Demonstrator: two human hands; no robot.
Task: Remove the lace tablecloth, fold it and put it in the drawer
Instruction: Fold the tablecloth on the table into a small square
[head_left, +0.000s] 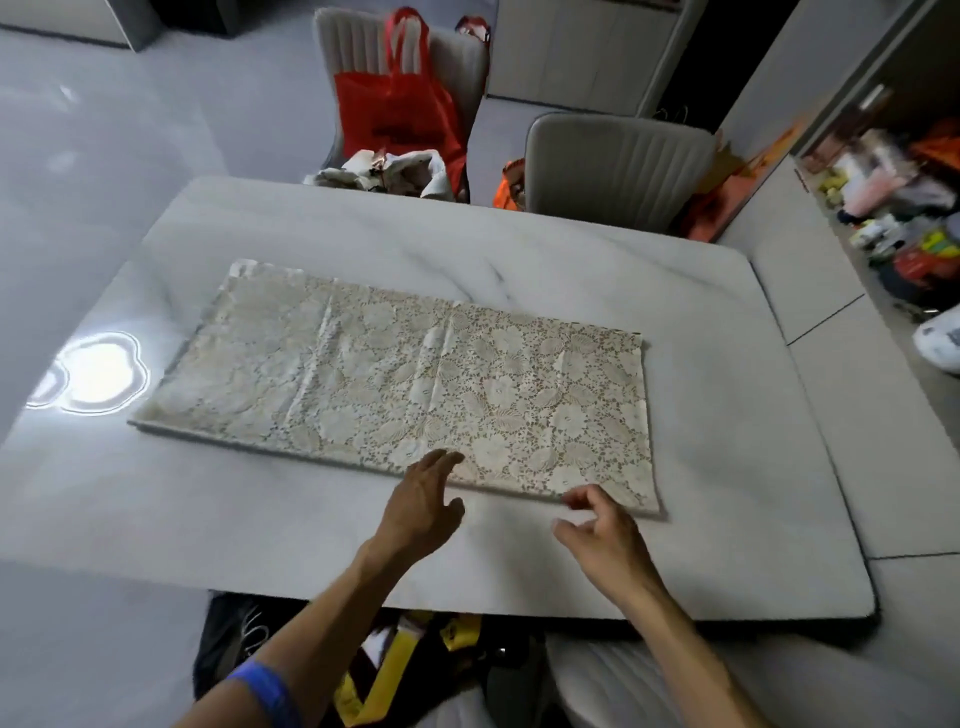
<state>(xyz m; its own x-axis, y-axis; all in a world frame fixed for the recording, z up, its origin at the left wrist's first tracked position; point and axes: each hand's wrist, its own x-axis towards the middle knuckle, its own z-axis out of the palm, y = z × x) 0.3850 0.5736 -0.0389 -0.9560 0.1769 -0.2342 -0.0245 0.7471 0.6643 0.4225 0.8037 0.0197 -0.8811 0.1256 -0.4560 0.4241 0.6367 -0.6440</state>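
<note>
The cream lace tablecloth (395, 379) lies folded into a long flat rectangle on the white marble table (727, 415). My left hand (421, 504) reaches over the cloth's near edge with fingers spread and straight, fingertips at the lace. My right hand (597, 530) hovers just in front of the cloth's near right corner, fingers loosely curled, holding nothing. No drawer is in view.
Two grey chairs stand at the far side of the table, the left chair (457, 57) holding a red bag (400, 114), the right chair (618, 166) bare. Cluttered shelves (893, 208) fill the right. A bag with yellow straps (384, 670) sits below the near edge.
</note>
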